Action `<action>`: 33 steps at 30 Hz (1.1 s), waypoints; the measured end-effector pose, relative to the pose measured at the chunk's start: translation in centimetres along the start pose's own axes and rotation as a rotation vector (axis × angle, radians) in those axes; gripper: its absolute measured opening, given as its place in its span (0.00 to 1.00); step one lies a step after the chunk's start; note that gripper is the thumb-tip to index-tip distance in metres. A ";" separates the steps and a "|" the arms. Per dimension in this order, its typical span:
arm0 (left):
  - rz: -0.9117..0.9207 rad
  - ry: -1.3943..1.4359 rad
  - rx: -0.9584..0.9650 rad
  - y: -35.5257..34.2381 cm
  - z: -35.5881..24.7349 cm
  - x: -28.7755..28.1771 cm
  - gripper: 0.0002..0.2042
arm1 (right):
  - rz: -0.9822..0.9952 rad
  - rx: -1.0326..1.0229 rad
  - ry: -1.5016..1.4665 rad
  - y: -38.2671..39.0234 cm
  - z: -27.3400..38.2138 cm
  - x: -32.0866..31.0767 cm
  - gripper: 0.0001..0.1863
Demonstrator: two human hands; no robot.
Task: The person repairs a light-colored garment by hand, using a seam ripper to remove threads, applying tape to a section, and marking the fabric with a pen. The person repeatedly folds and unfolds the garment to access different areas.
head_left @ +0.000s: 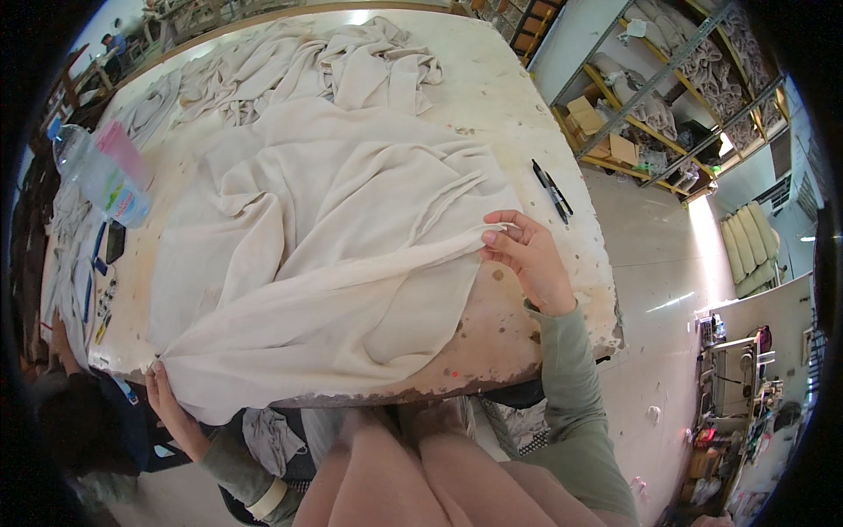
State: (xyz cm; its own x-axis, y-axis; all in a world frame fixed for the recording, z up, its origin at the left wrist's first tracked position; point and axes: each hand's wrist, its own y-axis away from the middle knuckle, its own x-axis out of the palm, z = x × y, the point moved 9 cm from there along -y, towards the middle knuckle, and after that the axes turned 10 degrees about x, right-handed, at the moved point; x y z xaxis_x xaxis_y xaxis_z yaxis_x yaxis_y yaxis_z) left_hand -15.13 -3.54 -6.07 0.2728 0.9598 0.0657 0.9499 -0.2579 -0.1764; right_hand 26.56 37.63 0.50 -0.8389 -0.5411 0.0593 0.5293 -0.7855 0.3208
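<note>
We note the cream cloth (325,255) spread across the table (492,342); our right hand (527,259) pinches a fold with fingers (493,235) closed on it; our left hand (171,404) grips the cloth's corner at the table's near edge; two black markers (551,191) lie beyond the right hand.

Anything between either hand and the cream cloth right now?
Nothing visible. The right hand already pinches a fold of the large cream fabric sheet, and the left hand grips its corner at the worn white table's near edge.
</note>
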 end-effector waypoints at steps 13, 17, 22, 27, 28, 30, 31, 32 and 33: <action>0.536 -0.225 0.324 9.9 -12.2 18.9 0.05 | -0.023 -0.174 0.233 6.5 3.6 7.7 0.08; 0.751 -0.038 0.323 13.2 -14.6 24.7 0.05 | -0.038 -0.406 0.453 8.3 5.1 10.4 0.05; 0.757 0.088 0.271 13.5 -15.1 26.9 0.09 | -0.143 -0.639 0.716 10.1 5.8 12.1 0.08; 0.832 0.084 0.273 14.0 -15.1 27.4 0.11 | -0.260 -0.992 0.917 12.1 6.3 13.5 0.13; 0.837 0.078 0.285 14.0 -15.0 27.4 0.11 | -0.248 -1.008 0.945 12.2 6.1 13.7 0.14; 0.839 0.089 0.301 14.0 -15.0 27.5 0.11 | -0.234 -1.042 0.982 12.6 5.9 14.0 0.16; 0.849 0.098 0.300 14.1 -14.9 27.6 0.11 | -0.227 -1.035 1.001 12.7 5.7 14.2 0.17; 0.856 0.088 0.330 14.1 -15.0 27.6 0.10 | -0.229 -1.029 1.001 12.8 5.7 14.2 0.17; 0.873 0.082 0.358 14.1 -15.0 27.7 0.10 | -0.215 -1.019 1.017 12.8 5.7 14.3 0.18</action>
State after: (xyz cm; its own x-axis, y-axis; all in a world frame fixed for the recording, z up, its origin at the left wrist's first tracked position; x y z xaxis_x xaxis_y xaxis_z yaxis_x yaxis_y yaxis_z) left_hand 8.15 17.72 8.01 0.8879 0.4294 -0.1653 0.3057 -0.8190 -0.4856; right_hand 20.62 21.59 10.80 -0.6904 -0.0231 -0.7230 0.6297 -0.5111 -0.5850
